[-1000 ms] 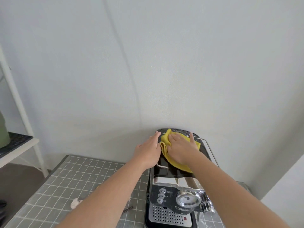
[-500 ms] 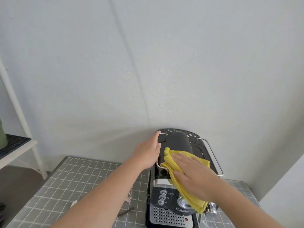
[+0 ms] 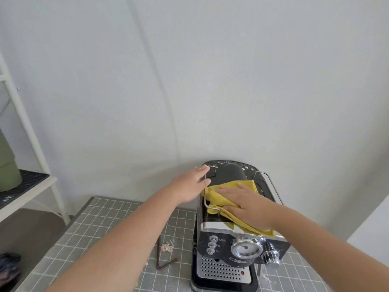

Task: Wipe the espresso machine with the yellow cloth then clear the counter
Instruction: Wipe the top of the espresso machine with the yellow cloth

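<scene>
- We see the espresso machine (image 3: 231, 249) standing on the grey tiled counter (image 3: 101, 234), its back close to the pale wall (image 3: 210, 81); the front panel faces us with a round gauge (image 3: 245, 248), three small buttons (image 3: 211, 245) and a chrome knob (image 3: 271, 257).
- The yellow cloth (image 3: 219, 200) lies spread on the machine's top, its near edge draped over the chrome front lip.
- Our right hand (image 3: 248, 205) rests flat on the cloth, fingers extended and slightly apart, palm pressing down; it grips nothing, only bears on the fabric.
- Our left hand (image 3: 191, 186) is at the left side of the machine's top, fingers loosely opened and reaching onto the wire rail (image 3: 205, 186) there. Whether they wrap the rail we cannot tell.
- A matching wire rail (image 3: 271, 184) runs along the right edge of the top, bare of the cloth.
- On the counter, left of the machine: a bent metal hex key (image 3: 162, 260) and a small crumpled beige scrap (image 3: 167, 247), near each other, both well apart from the hands.
- Far left: a white shelf (image 3: 27, 194) carrying a dark mat (image 3: 25, 184) and a green container (image 3: 7, 165), partly cut off by the frame edge.
</scene>
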`<state>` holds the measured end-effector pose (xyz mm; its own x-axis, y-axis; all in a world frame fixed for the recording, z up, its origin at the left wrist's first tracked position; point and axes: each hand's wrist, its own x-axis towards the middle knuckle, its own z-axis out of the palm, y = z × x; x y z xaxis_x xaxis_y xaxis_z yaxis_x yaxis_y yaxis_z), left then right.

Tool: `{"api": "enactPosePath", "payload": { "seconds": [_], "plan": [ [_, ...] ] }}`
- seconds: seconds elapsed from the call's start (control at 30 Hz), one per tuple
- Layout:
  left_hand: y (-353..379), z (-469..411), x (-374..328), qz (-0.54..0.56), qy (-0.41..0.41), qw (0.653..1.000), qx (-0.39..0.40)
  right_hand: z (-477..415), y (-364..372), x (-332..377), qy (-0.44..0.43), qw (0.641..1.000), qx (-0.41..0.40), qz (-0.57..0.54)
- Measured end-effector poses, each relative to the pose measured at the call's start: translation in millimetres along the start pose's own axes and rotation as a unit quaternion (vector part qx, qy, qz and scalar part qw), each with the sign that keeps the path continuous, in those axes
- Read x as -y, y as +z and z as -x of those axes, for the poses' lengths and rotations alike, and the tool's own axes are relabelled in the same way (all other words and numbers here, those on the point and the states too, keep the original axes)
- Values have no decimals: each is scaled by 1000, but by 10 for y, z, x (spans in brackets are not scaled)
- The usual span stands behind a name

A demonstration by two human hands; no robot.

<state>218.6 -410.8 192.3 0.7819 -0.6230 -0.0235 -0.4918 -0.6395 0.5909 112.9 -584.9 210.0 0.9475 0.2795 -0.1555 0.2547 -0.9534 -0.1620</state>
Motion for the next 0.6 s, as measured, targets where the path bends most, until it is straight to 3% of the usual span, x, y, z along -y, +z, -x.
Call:
{"api": "enactPosePath", "payload": {
  "seconds": [0.13, 0.27, 0.43, 0.6],
  "plan": [
    [15, -11, -47, -48, 0, 999, 4, -211, 37, -124, 159, 984, -76, -20],
    [31, -34, -116, -97, -16, 995, -4, -418, 59, 61, 282, 957, -61, -15],
    [137, -127, -257, -92, -58, 994, -14, 69, 295, 477, 311, 945, -95, 14],
    [212, -136, -333, -98, -63, 993, 11, -158, 152, 249, 347, 932, -89, -59]
  ]
}}
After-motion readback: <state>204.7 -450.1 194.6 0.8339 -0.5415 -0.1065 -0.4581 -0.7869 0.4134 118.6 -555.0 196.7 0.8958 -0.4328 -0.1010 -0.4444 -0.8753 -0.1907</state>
